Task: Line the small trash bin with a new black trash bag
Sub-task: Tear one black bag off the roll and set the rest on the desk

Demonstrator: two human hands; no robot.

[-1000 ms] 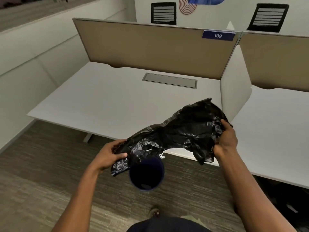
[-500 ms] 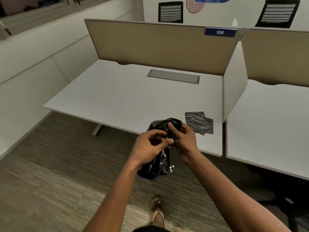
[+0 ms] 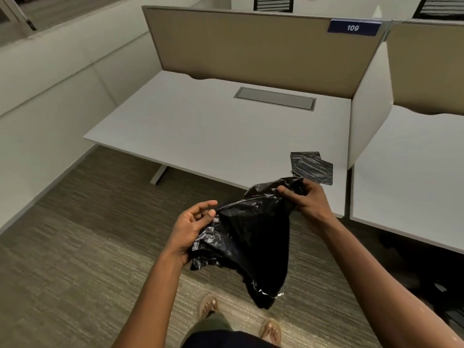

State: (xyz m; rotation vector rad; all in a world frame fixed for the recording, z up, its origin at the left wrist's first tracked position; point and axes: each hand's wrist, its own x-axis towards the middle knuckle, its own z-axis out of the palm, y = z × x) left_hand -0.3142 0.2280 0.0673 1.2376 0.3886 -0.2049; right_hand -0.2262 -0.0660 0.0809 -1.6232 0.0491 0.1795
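A crumpled black trash bag hangs in the air between my hands, above the carpet in front of the desk. My right hand grips its upper right edge near the desk's front edge. My left hand holds the bag's left side, fingers curled against the plastic with the index finger loose. The bag's lower end droops toward my feet. The small trash bin is hidden behind the bag.
A white desk with a tan divider panel stands ahead; several folded dark bags lie at its front right corner. A second desk is at the right. My sandaled feet stand on grey carpet.
My hands were bunched together on the bag half a second ago; now they have spread apart and the bag has opened out and hangs lower, covering the bin.
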